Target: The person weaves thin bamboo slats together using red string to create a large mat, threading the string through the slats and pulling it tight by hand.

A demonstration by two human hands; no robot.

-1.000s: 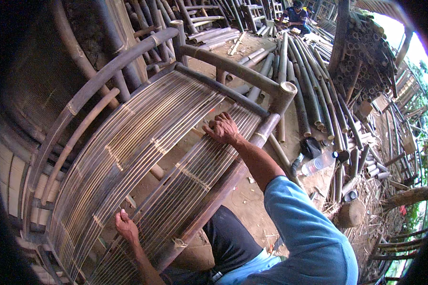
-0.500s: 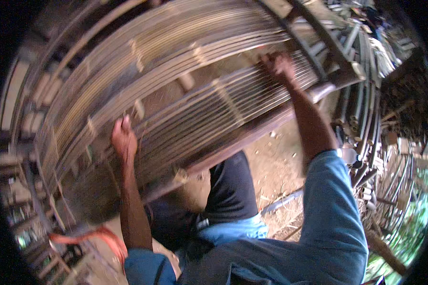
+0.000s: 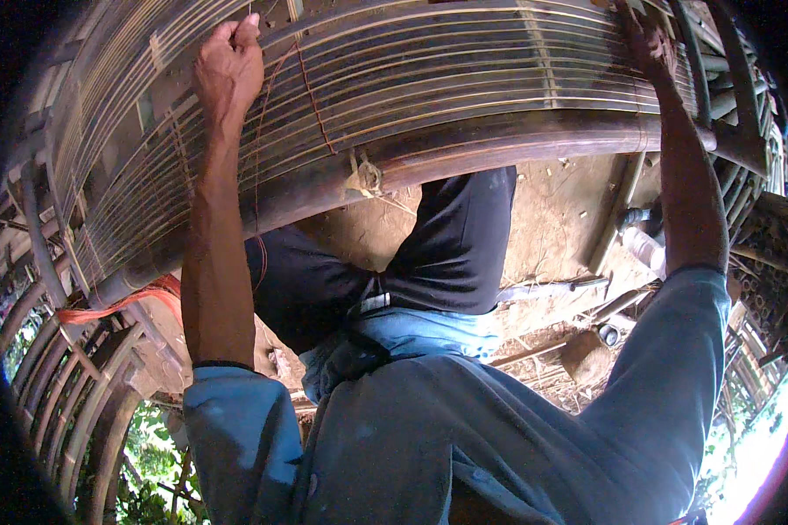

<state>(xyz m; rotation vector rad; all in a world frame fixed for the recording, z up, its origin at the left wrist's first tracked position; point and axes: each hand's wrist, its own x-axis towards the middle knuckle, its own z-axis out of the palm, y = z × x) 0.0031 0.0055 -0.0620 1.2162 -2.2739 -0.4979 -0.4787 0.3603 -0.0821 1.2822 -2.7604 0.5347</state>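
A bench-like frame of thin, spaced bamboo slats (image 3: 429,66) spans the upper view, edged nearest me by a thick bamboo pole (image 3: 517,136). My left hand (image 3: 229,70) is above the slats at the upper left, thumb and fingers pinched on a thin strand that shows at the thumb tip. Beside it, a reddish cord (image 3: 311,87) crosses several slats, and a looser length hangs past the pole. At the far right end my right hand (image 3: 650,44) touches the slats with curled fingers. What those fingers hold is hidden by shadow and the picture's edge.
An orange bundle of strings (image 3: 131,297) hangs over the left end of the frame. Pale fibre is knotted (image 3: 368,178) round the near pole. On the dirt floor at right lie a clear bottle (image 3: 643,249), a wood block (image 3: 587,357) and sticks. My knees are under the pole.
The view has turned and shifted, so the slats now lie more level and higher in the picture. Both hands appear higher up, the right one farther right. The reddish cord shows more clearly.
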